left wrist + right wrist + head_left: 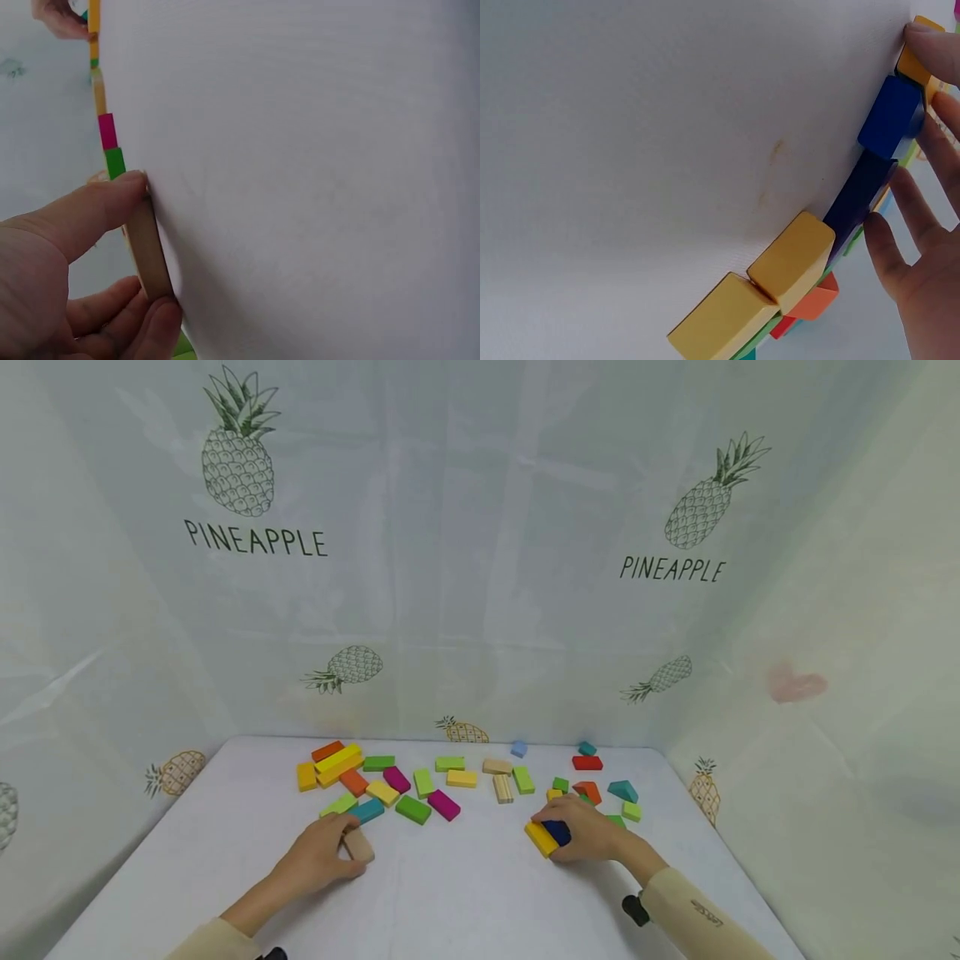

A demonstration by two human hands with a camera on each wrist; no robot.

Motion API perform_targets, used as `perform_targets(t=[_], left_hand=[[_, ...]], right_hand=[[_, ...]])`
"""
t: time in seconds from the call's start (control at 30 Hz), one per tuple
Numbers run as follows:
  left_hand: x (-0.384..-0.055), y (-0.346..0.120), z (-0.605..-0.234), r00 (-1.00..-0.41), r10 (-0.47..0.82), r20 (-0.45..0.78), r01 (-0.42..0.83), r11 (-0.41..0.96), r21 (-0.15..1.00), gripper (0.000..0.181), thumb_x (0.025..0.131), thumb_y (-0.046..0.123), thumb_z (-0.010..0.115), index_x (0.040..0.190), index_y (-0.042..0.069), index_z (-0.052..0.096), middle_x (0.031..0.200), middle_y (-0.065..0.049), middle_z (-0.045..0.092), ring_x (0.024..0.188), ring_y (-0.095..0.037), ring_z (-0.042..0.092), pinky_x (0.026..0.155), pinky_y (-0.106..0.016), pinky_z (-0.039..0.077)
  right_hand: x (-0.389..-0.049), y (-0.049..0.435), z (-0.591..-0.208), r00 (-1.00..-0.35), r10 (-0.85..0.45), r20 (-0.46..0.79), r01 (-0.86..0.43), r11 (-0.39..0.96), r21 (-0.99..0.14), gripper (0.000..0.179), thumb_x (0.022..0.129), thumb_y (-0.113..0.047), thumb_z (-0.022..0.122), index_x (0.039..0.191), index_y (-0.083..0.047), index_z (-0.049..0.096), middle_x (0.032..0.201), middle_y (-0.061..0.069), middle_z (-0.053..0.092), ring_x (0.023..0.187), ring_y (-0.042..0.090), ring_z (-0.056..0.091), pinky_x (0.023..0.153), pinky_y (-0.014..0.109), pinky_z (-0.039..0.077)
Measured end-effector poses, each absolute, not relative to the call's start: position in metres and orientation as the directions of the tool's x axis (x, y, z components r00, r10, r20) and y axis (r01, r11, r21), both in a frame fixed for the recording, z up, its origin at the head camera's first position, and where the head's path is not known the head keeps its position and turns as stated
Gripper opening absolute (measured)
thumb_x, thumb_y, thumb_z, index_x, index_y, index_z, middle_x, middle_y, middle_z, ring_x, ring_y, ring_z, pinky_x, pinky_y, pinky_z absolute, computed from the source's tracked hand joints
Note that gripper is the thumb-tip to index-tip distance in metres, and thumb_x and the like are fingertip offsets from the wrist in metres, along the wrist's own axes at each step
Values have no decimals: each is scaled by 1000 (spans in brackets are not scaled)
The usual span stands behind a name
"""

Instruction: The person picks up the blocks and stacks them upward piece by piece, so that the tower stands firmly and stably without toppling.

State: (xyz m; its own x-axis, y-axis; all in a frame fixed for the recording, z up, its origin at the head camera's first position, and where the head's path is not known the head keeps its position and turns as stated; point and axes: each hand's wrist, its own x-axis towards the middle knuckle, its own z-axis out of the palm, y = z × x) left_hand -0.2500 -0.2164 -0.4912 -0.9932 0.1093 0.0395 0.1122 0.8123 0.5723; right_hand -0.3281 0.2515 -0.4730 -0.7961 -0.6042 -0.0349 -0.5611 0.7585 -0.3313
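On the white table, left fingers pinch a wooden block, right fingers grip a yellow block.

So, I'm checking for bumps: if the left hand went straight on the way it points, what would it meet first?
Probably the teal block, just past the left hand in the head view; whether they touch is unclear.

I see a bare-wood rect. block angled on the L — on the R, a slanted yellow block w/ a dark-blue block against it, part hidden.
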Motion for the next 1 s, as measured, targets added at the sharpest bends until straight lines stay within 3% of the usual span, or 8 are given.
perform_targets(t=[0.17, 0.47, 0.8, 1.0], left_hand=[[-250, -218, -489, -991, 131, 28, 121, 792, 599, 64, 73, 21, 99, 126, 2, 70, 114, -5, 68, 101, -19, 61, 97, -49, 58], [-250, -216, -489, -983, 182, -9, 139, 778, 612, 63, 71, 20, 100, 126, 8, 71, 115, -1, 69, 102, -17, 62, 97, -47, 59], [-248, -206, -487, -957, 289, 20, 237, 740, 629, 60, 74, 21, 98, 125, 6, 71, 115, -3, 68, 101, -20, 61, 89, -41, 60], [-249, -191, -485, -934, 355, 42, 301, 718, 628, 58, 76, 22, 97, 125, 7, 70, 110, -1, 67, 97, -19, 59, 81, -31, 59]], right_hand=[[-329, 250, -474, -792, -610, -28, -571, 755, -323, 55, 84, -29, 92, 134, -21, 72, 136, -3, 68, 130, 27, 56, 111, 59, 49], [-328, 247, -475, -790, -612, -26, -576, 756, -311, 55, 83, -33, 93, 133, -22, 73, 132, -3, 68, 128, 26, 55, 110, 59, 50], [-312, 228, -470, -803, -594, 44, -573, 751, -327, 55, 84, -40, 91, 132, -19, 73, 127, -4, 67, 121, 20, 55, 106, 52, 54], [-298, 208, -470, -811, -584, 39, -560, 755, -341, 57, 83, -41, 92, 132, -17, 73, 125, -5, 67, 116, 17, 59, 103, 47, 57]])
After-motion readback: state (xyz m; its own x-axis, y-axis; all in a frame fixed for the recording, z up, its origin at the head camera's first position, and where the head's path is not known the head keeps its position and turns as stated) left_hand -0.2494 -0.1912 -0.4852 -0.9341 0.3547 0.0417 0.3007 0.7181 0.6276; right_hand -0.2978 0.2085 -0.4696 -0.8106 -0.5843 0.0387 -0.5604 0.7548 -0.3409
